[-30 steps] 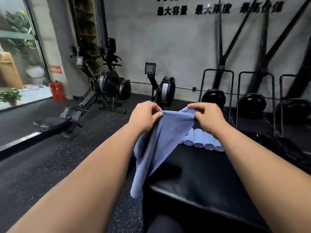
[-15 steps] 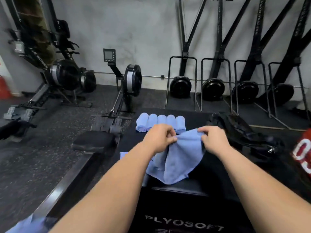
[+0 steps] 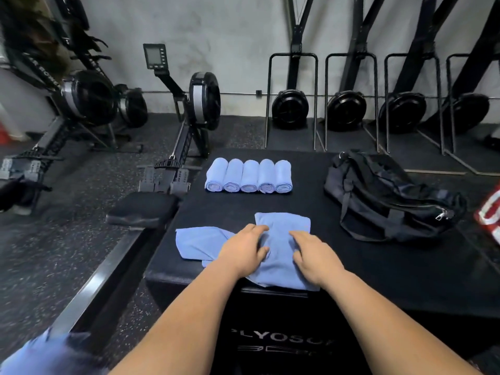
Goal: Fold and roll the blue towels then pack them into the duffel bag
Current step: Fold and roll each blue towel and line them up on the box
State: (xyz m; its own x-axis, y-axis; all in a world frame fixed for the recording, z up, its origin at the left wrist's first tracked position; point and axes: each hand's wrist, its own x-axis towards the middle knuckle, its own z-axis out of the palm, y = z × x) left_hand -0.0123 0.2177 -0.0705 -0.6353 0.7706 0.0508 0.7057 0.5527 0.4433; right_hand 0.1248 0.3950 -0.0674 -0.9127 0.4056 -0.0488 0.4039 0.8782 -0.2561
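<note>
A blue towel [image 3: 282, 234] lies spread and wrinkled on the black padded box [image 3: 378, 269], its near edge hanging over the front. My left hand [image 3: 244, 251] and my right hand [image 3: 315, 257] rest side by side on its middle, fingers pointing away and pressing the cloth down. A blue flap [image 3: 200, 242] sticks out to the left from under my left hand; I cannot tell whether it is a separate towel. Several rolled blue towels [image 3: 249, 175] lie in a row at the far side of the box. The black duffel bag [image 3: 387, 196] slumps at the right.
More blue cloth [image 3: 40, 355] shows blurred at the bottom left. A rowing machine [image 3: 173, 147] with its seat [image 3: 142, 209] runs along the box's left side. More black machines stand by the back wall. A red and white thing [image 3: 491, 215] is at the right edge.
The towel, held up by its top edge a second ago, has come down flat onto the box. Both hands have dropped onto it. My view has swung right and down.
</note>
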